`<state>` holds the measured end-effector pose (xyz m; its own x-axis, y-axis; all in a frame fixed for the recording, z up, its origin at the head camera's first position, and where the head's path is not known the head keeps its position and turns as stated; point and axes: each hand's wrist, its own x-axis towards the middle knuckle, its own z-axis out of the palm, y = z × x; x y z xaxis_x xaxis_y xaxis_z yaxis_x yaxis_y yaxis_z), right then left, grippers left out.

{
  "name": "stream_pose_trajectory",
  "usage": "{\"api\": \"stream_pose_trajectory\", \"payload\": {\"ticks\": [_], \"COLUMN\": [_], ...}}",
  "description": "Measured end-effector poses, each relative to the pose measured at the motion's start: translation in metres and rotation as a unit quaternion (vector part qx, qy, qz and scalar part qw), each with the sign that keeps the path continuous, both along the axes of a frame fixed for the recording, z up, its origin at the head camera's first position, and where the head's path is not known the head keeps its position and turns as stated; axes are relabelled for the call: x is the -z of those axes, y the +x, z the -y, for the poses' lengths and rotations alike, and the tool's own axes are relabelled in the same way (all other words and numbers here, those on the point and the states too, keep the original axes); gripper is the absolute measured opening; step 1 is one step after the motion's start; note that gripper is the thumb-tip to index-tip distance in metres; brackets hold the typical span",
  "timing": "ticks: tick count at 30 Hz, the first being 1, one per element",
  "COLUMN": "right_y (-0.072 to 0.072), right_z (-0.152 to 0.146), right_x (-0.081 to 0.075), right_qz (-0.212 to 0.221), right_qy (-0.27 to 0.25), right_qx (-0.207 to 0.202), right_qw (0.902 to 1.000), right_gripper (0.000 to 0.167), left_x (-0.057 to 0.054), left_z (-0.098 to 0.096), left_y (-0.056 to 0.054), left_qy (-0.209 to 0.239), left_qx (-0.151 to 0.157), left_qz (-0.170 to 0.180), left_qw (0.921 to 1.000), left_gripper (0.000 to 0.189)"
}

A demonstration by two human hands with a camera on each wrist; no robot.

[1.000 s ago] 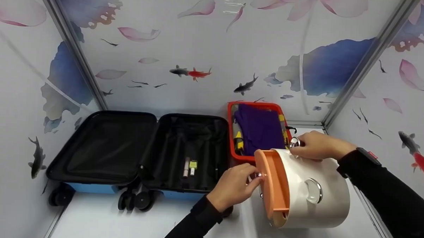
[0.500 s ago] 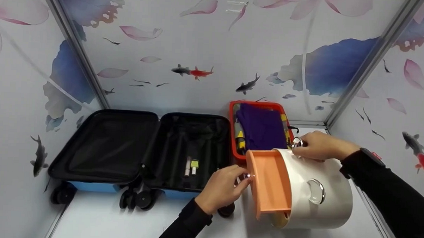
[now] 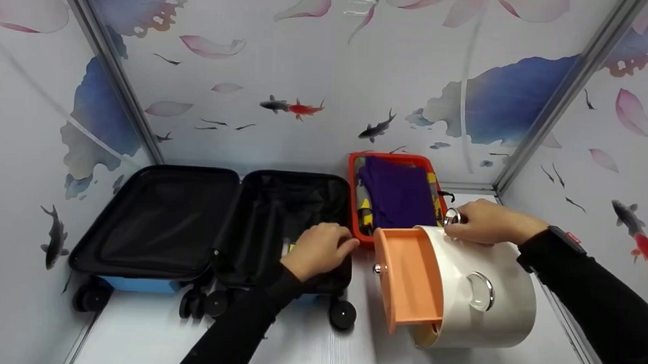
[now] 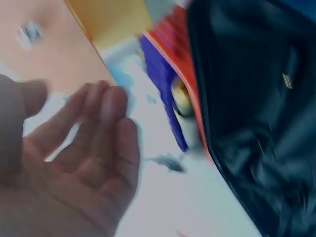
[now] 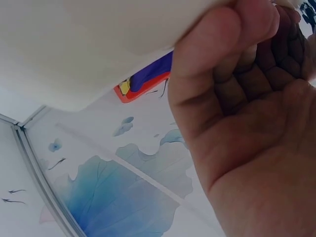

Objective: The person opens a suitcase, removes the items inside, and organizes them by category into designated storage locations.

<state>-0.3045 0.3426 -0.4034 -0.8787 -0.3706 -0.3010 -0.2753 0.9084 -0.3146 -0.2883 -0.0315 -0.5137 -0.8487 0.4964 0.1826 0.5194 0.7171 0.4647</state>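
A cream rounded storage box (image 3: 492, 290) stands at the right in the head view, its orange drawer (image 3: 411, 276) pulled out toward the left. The drawer front bears a small clear knob (image 3: 377, 268). My right hand (image 3: 479, 221) grips the box's top by its chrome-trimmed handle (image 3: 452, 216), thumb against the cream surface and fingers curled. My left hand (image 3: 319, 249), holding nothing, is over the right half of an open black-lined suitcase (image 3: 258, 217). Its fingers are loosely bent in the left wrist view. Beneath it, a small yellow-labelled item (image 3: 292, 247) is mostly covered.
Behind the box is a red basket (image 3: 350, 204) with folded purple cloth (image 3: 396, 192) and yellow-and-black items. The suitcase's other half (image 3: 163, 225) lies flat at the left. Wheels (image 3: 342, 314) stick out in front. Printed white panels enclose the back and sides.
My left hand pulled the orange drawer out to the left, then let go of its knob and moved left over the suitcase. The right hand has stayed on the box.
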Motion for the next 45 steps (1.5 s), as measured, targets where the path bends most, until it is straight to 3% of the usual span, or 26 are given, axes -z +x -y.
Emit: {"api": "stream_pose_trajectory", "payload": {"ticks": [5, 8, 11, 16, 21, 27, 34, 39, 42, 45], "right_y": [0.000, -0.001, -0.002, 0.000, 0.002, 0.003, 0.003, 0.003, 0.004, 0.003], "right_z": [0.000, 0.000, -0.001, -0.003, -0.001, 0.000, -0.002, -0.001, -0.002, -0.001], "right_x": [0.000, 0.001, 0.002, 0.002, 0.004, 0.002, 0.001, 0.001, 0.000, 0.001], "right_qz": [-0.001, 0.000, 0.002, 0.005, -0.001, -0.008, -0.014, -0.008, -0.002, 0.001], "right_qy": [-0.001, -0.002, -0.004, -0.007, -0.017, -0.012, -0.004, -0.006, -0.012, -0.014], "right_qx": [0.003, 0.007, 0.010, 0.011, 0.005, 0.007, 0.004, 0.006, 0.010, 0.011], "right_qw": [1.0000, 1.0000, 0.9999, 0.9999, 0.9998, 0.9999, 0.9999, 0.9999, 0.9999, 0.9998], "right_gripper": [0.035, 0.037, 0.037, 0.037, 0.037, 0.036, 0.035, 0.036, 0.037, 0.036], "left_x": [0.006, 0.016, 0.026, 0.045, 0.064, 0.079, 0.085, 0.081, 0.068, 0.041], "left_z": [0.031, 0.047, 0.055, 0.049, 0.041, 0.040, 0.043, 0.044, 0.042, 0.037], "left_y": [-0.045, -0.060, -0.065, -0.074, -0.085, -0.090, -0.086, -0.086, -0.084, -0.078], "left_qy": [-0.086, -0.128, -0.158, -0.192, -0.233, -0.244, -0.228, -0.200, -0.157, -0.092], "left_qx": [-0.066, -0.089, -0.096, -0.098, -0.108, -0.115, -0.103, -0.108, -0.103, -0.091], "left_qz": [0.043, 0.066, 0.100, 0.147, 0.152, 0.163, 0.150, 0.114, 0.087, 0.073], "left_qw": [0.9932, 0.9855, 0.9776, 0.9653, 0.9545, 0.9490, 0.9566, 0.9671, 0.9783, 0.9889], "left_gripper": [0.037, 0.031, 0.019, 0.029, 0.021, 0.008, 0.010, 0.013, 0.015, 0.023]}}
